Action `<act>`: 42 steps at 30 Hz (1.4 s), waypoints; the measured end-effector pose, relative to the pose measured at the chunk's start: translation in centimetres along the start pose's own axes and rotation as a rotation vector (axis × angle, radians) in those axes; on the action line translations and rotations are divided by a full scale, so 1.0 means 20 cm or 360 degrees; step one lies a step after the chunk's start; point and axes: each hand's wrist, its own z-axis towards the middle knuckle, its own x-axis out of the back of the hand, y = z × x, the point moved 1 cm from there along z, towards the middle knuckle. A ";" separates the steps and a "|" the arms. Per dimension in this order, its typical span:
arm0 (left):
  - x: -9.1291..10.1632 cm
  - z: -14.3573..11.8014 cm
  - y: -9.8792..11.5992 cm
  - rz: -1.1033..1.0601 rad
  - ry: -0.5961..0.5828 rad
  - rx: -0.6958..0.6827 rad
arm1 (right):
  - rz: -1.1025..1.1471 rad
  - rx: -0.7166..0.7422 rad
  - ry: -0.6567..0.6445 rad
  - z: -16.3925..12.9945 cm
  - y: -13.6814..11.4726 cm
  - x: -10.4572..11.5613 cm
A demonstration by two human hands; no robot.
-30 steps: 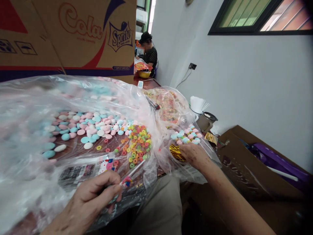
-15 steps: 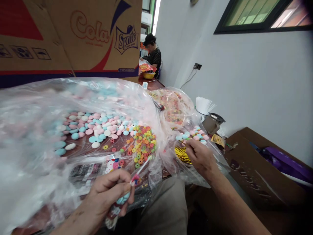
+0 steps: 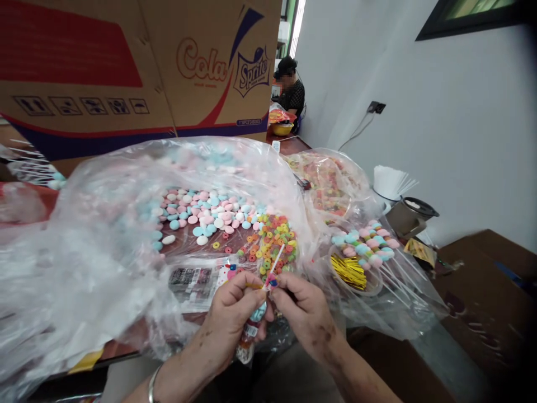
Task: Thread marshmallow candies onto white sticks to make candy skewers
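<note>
Candy stick held between two hands over a table of loose sweets

Left hand (image 3: 235,313) and right hand (image 3: 304,316) meet fingertip to fingertip, pinching a candy stick (image 3: 273,265) in a small printed wrapper (image 3: 250,330). Behind them: clear plastic sheet (image 3: 104,252) spread on the table (image 3: 121,350), bearing pink, blue and white disc candies (image 3: 201,212) and multicoloured ring candies (image 3: 274,238). To the right: finished sticks of candy (image 3: 367,246), gold twist ties (image 3: 348,271). Cardboard box (image 3: 126,67) marked Cola and Sprite at rear; another person (image 3: 289,89) seated far back.
</note>
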 end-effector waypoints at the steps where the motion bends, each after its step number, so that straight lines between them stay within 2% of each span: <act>1: 0.00 0.00 0.00 -0.0002 0.0024 -0.0015 | 0.0032 -0.0010 0.0000 0.00 0.00 -0.01; 3: 0.00 0.01 0.00 0.0003 0.0077 -0.0048 | -0.0003 0.0037 0.0023 0.00 0.01 -0.02; 5: 0.00 0.02 -0.01 0.0030 0.0135 -0.0063 | -0.0266 0.0239 0.0097 0.00 0.01 -0.03; 8: 0.00 0.04 0.00 0.0150 0.0232 -0.0037 | -0.1002 0.0893 0.0330 0.00 0.00 -0.03; 10: 0.01 0.05 0.02 0.0302 0.0245 0.0001 | -0.1401 0.1303 0.0392 0.00 0.00 -0.01; 13: 0.01 0.05 0.10 0.0642 0.0045 0.0168 | -0.1591 0.1644 0.0172 0.00 -0.02 0.05; 17: 0.03 0.06 0.20 0.1054 -0.0439 0.0491 | -0.1633 0.1819 -0.0282 0.01 -0.08 0.12; 19: 0.03 0.06 0.22 0.1112 -0.0606 0.0593 | -0.1690 0.1821 -0.0450 0.01 -0.11 0.14; 21: 0.04 0.05 0.23 0.1125 -0.0695 0.0648 | -0.1750 0.1794 -0.0578 0.00 -0.13 0.13; 23: 0.04 0.05 0.22 0.1179 -0.0704 0.0613 | -0.1821 0.1711 -0.0639 -0.02 -0.13 0.10; 24: 0.04 0.05 0.21 0.1265 -0.0666 0.0522 | -0.1858 0.1658 -0.0602 -0.02 -0.12 0.09; 26: 0.04 0.05 0.20 0.1572 -0.0494 0.0117 | -0.1917 0.1540 -0.0374 -0.01 -0.09 0.05; 28: 0.03 0.06 0.17 0.1949 -0.0223 -0.0490 | -0.1870 0.1389 -0.0015 0.03 -0.05 0.01; 30: 0.02 0.07 0.13 0.2193 0.0063 -0.1090 | -0.1569 0.1149 0.0318 0.09 -0.01 -0.01; 32: 0.02 0.07 0.09 0.2201 0.0298 -0.1574 | -0.1195 0.0903 0.0513 0.16 0.01 -0.02; 34: 0.03 0.05 0.06 0.2050 0.0410 -0.1856 | -0.0874 0.0690 0.0585 0.21 0.01 -0.02; 35: 0.03 0.03 0.05 0.1942 0.0398 -0.1844 | -0.0697 0.0586 0.0596 0.22 -0.01 -0.03; 36: 0.04 0.02 0.04 0.1809 0.0357 -0.1706 | -0.0506 0.0475 0.0591 0.22 -0.02 -0.03; 38: 0.06 0.00 0.06 0.1431 0.0254 -0.1190 | -0.0126 0.0288 0.0531 0.19 -0.07 -0.06; 40: 0.07 0.00 0.12 0.0884 0.0237 -0.0689 | -0.0002 0.0313 0.0408 0.14 -0.12 -0.10; 41: 0.08 -0.01 0.16 0.0594 0.0232 -0.0563 | -0.0020 0.0370 0.0334 0.12 -0.14 -0.12; 42: 0.08 -0.01 0.21 0.0323 0.0188 -0.0527 | -0.0038 0.0409 0.0266 0.10 -0.15 -0.14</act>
